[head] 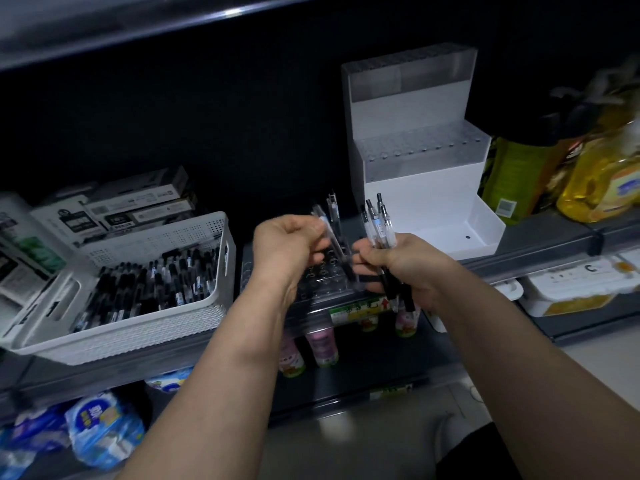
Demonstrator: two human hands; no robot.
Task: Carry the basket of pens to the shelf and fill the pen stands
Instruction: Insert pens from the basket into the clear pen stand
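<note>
Partly hiding the clear stand [325,271], left hand [287,244] pinches a pen [336,237], right hand [405,268] grips a bundle [381,224].

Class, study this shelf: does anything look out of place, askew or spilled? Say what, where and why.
The yellow cooking-oil bottles stand just right of the white pen stand. Groceries look out of place beside stationery. Nothing appears spilled or damaged.

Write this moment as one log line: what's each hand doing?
left hand: pinches one pen over clear pen stand | right hand: grips bunch of pens | basket: pens inside | white stand: no pens
</note>
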